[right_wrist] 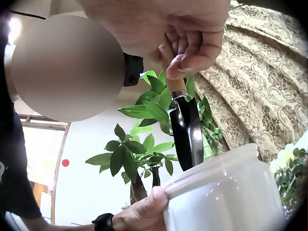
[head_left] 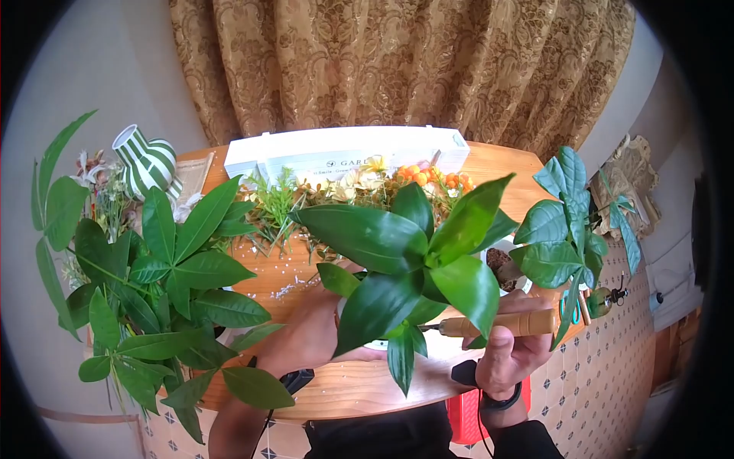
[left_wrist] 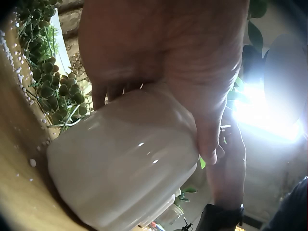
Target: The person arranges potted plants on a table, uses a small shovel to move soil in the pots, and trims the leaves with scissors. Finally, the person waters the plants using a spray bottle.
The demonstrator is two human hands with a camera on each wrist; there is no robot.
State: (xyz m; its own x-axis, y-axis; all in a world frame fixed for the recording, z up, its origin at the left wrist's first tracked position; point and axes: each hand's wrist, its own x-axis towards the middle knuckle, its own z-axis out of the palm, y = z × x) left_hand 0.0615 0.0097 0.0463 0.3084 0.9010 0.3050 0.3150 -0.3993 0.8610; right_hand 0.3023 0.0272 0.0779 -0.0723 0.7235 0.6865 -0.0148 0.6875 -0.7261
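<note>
My left hand (head_left: 310,329) holds a glossy white flowerpot (left_wrist: 125,154) by its rim, thumb on one side and fingers on the other. In the head view, a plant with broad green leaves (head_left: 382,237) spreads over the pot and hides most of it. Curled around the wooden handle (head_left: 527,323) of a small garden trowel is my right hand (head_left: 505,359). The right wrist view shows the trowel's dark metal blade (right_wrist: 186,132) pointing down, its tip at the pot's rim. Whatever is inside the pot is hidden.
Leafy plants stand at the left (head_left: 176,283) and right (head_left: 562,245). Behind are artificial flowers (head_left: 352,183), a long white box (head_left: 344,153) and a green-striped vase (head_left: 149,164). White granules (head_left: 290,287) lie scattered on the wooden table (head_left: 336,394). A spray bottle (head_left: 604,300) is at right.
</note>
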